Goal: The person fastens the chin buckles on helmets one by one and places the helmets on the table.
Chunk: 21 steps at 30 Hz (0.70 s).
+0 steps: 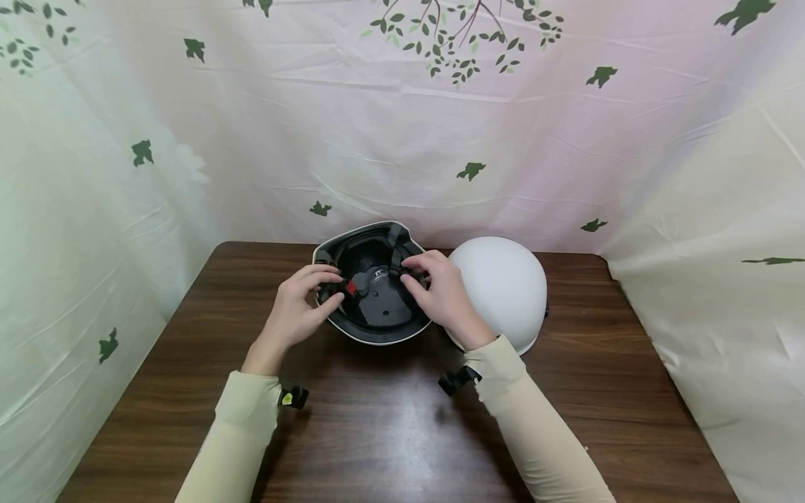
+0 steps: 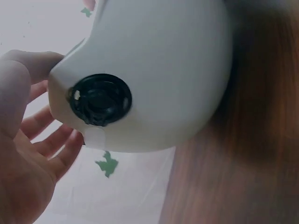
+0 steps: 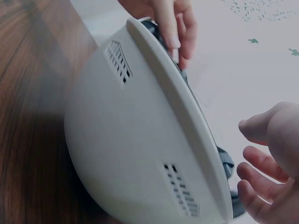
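Note:
An upturned white helmet with a black lining lies at the back of the table, its open side facing up. My left hand is at its left rim, thumb and fingers pinching a black chin-strap buckle with a red part. Over the right rim, my right hand has its thumb and fingers bent beside a dark strap. The right wrist view shows a gap between that thumb and the fingers, with nothing visible in it. A black round knob sits on the shell in the left wrist view.
A second white helmet rests dome-up right of the first, partly behind my right forearm. The dark wooden table meets patterned cloth at the back and sides. Slotted vents show on the upturned shell.

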Tool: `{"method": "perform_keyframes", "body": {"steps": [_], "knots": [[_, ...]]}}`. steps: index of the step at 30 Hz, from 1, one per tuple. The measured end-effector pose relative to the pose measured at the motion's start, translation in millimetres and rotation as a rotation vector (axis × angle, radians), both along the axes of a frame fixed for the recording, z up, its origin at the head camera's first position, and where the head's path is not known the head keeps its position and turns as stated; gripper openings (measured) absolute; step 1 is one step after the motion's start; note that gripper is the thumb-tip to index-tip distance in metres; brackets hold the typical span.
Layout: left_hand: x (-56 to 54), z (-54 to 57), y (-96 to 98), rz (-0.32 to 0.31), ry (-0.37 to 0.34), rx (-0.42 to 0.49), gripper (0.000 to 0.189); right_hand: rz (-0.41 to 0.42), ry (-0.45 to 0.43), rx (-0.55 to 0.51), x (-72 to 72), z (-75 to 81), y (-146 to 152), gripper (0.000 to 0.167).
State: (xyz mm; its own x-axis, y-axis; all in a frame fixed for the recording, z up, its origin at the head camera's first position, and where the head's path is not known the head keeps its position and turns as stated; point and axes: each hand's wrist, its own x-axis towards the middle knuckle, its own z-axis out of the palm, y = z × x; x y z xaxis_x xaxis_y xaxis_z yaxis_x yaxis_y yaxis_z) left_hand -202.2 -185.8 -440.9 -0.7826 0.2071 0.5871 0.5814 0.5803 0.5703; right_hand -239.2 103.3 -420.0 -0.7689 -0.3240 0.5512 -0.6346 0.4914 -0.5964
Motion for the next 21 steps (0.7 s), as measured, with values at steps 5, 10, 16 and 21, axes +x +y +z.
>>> {"method": "perform_keyframes", "body": {"steps": [5,10,16,21], "knots": [[-0.3,-9.5,-7.0,0.04,0.039,0.045,0.022,-0.049,0.009,-0.03,-0.6,0.3,7,0.022],[-0.2,-14.5,-12.0,0.093,0.047,0.09,0.019,-0.08,-0.013,-0.042,0.0,-1.7,14,0.022],[0.0,-17.4,-13.3,0.093,0.049,0.119,0.017,-0.092,-0.019,-0.066,1.5,-4.3,22,0.021],[1.0,-19.6,-16.3,0.112,0.017,0.129,0.018,-0.078,-0.038,-0.059,1.5,-5.0,28,0.019]]}}
